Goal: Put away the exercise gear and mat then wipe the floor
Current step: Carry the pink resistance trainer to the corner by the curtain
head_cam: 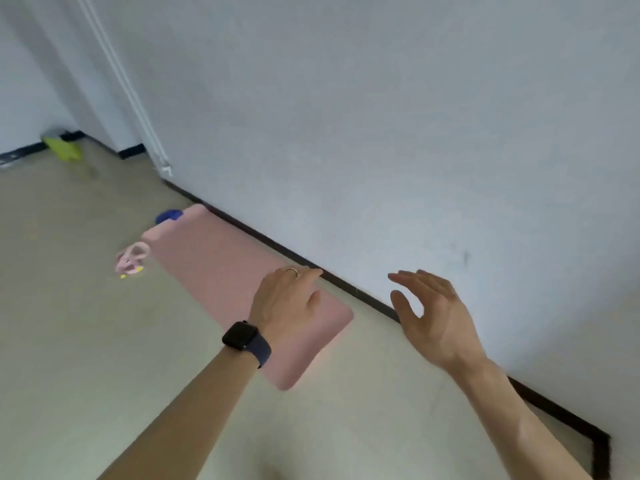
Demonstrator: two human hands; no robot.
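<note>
Left hand [287,299] hovered over the mat [214,268] at its near end, right hand [433,313] apart beside it, both empty, fingers loose, probably lining up a roll.

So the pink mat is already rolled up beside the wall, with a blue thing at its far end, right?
Not quite. The pink mat is not rolled up: the head view shows it lying flat and unrolled on the floor beside the wall. The blue thing is indeed at its far end.
</note>
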